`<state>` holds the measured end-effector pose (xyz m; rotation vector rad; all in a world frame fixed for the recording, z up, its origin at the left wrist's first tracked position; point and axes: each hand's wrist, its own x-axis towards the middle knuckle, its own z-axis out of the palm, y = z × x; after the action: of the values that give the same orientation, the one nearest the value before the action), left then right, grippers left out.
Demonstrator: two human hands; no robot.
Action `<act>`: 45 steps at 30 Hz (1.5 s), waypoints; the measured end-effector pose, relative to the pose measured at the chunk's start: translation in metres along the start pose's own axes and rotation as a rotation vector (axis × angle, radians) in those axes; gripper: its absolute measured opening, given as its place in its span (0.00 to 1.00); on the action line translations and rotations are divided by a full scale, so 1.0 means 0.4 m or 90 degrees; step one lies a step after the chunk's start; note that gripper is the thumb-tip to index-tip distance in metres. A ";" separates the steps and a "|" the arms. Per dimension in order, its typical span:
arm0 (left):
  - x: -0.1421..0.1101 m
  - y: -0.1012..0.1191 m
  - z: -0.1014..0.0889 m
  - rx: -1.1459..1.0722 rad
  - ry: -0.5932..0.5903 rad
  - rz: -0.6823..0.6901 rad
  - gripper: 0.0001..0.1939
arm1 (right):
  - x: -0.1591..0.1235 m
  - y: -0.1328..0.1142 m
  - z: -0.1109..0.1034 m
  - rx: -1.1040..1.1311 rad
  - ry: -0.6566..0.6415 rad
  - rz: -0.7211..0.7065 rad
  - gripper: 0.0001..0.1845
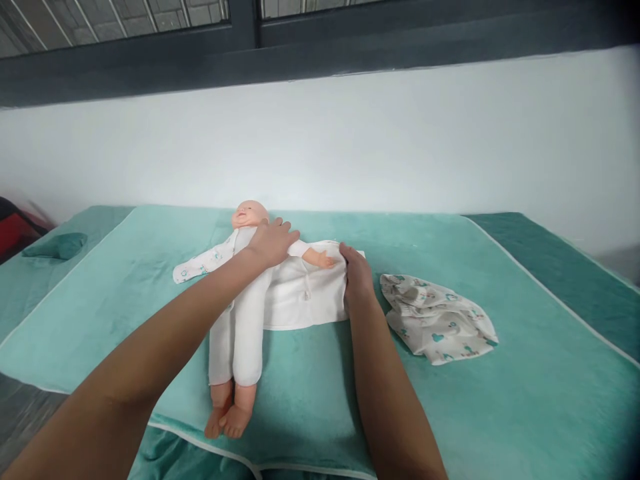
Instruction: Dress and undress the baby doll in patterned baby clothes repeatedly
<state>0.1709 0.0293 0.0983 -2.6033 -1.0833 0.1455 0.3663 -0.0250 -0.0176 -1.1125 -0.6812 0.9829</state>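
A baby doll (249,217) lies on its back on a teal blanket (320,387), head toward the wall, dressed in white leggings and a half-open printed top. My left hand (273,241) rests flat on the doll's chest and shoulder, fingers stretched out. My right hand (356,280) presses on the edge of the white garment flap (305,300) spread to the doll's right, just beside the doll's bare arm (320,258); its fingers are curled over the cloth's edge.
A crumpled printed garment (437,319) lies on the blanket to the right. A small dark-green bundle (57,245) sits at the far left. A white wall and dark window frame stand behind the bed. Something red (15,230) shows at the left edge.
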 end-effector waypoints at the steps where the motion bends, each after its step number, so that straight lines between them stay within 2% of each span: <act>1: 0.003 -0.002 -0.005 0.029 -0.019 -0.006 0.16 | -0.003 -0.005 0.002 0.039 -0.005 0.008 0.16; 4: 0.016 0.004 -0.005 0.078 -0.073 -0.044 0.17 | -0.024 -0.027 0.018 0.156 -0.045 0.035 0.17; 7: 0.035 0.027 0.027 0.019 -0.064 -0.084 0.16 | -0.057 -0.059 0.040 0.210 -0.114 0.023 0.15; 9: 0.051 0.046 0.057 -0.070 -0.027 -0.123 0.18 | -0.079 -0.078 0.054 0.217 -0.164 0.002 0.14; 11: 0.067 0.058 0.082 -0.192 -0.002 -0.153 0.25 | -0.095 -0.088 0.066 0.206 -0.214 -0.004 0.14; 13: 0.080 0.055 0.095 -0.359 0.003 -0.137 0.24 | -0.103 -0.085 0.079 0.177 -0.263 0.000 0.16; 15: 0.083 0.032 0.095 -0.516 0.000 -0.082 0.15 | -0.111 -0.072 0.096 0.138 -0.303 -0.008 0.20; 17: 0.074 -0.009 0.091 -0.621 0.025 -0.042 0.11 | -0.124 -0.055 0.119 0.089 -0.327 -0.034 0.22; 19: 0.053 -0.059 0.089 -0.666 0.081 -0.046 0.09 | -0.147 -0.042 0.146 0.028 -0.363 -0.047 0.23; 21: 0.025 -0.107 0.093 -0.696 0.148 -0.098 0.06 | -0.178 -0.035 0.171 -0.029 -0.434 -0.037 0.24; 23: -0.011 -0.142 0.103 -0.692 0.201 -0.187 0.04 | -0.209 -0.034 0.187 -0.062 -0.517 -0.032 0.24; 25: -0.051 -0.161 0.117 -0.645 0.247 -0.276 0.04 | -0.231 -0.036 0.192 -0.069 -0.549 -0.051 0.20; 28: -0.121 -0.167 0.148 -0.544 0.298 -0.352 0.06 | -0.242 -0.038 0.185 -0.084 -0.477 -0.115 0.13; 31: -0.199 -0.161 0.193 -0.467 0.309 -0.350 0.10 | -0.235 -0.032 0.179 -0.152 -0.369 -0.205 0.13; 34: -0.286 -0.159 0.248 -0.398 0.268 -0.293 0.18 | -0.223 -0.010 0.183 -0.249 -0.329 -0.329 0.13; 37: -0.375 -0.183 0.304 -0.291 0.189 -0.283 0.23 | -0.214 0.020 0.189 -0.373 -0.392 -0.391 0.21; 41: -0.470 -0.261 0.364 -0.191 0.080 -0.406 0.28 | -0.208 0.051 0.187 -0.481 -0.497 -0.372 0.33; 45: -0.510 -0.331 0.400 -0.141 0.054 -0.481 0.27 | -0.206 0.059 0.179 -0.493 -0.528 -0.374 0.35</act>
<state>-0.0969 0.0130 -0.0151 -2.1503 -2.0406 -0.2680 0.2628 -0.0667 -0.0152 -1.0079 -2.0587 0.6321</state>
